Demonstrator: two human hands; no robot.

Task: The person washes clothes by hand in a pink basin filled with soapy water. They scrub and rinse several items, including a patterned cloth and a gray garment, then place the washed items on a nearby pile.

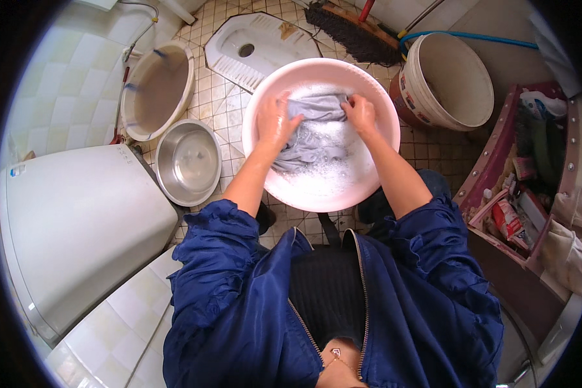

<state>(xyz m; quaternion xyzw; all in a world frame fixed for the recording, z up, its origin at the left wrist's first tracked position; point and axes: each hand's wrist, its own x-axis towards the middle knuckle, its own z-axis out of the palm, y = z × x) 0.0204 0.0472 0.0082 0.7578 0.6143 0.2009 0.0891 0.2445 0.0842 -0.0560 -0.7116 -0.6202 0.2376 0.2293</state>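
A pink plastic basin [387, 160] holds sudsy water and a wet grey cloth [315, 107]. Part of the cloth lies bunched in the foam at the lower left of the basin. My right hand [360, 114] pinches the cloth's upper right edge between thumb and fingers. On the other side, my left hand [276, 121] is on the cloth's left end, thumb towards the middle; its fingertips are partly hidden by foam and fabric. Between both hands the upper part of the cloth is stretched across, above the suds.
A squat toilet [291, 46] lies beyond the basin, with a broom [354, 31] behind it. To the left stand a metal bowl [165, 169], a tub of murky water [189, 92] and a white appliance [87, 223]. A bucket [458, 77] and a cluttered shelf [485, 160] are at right.
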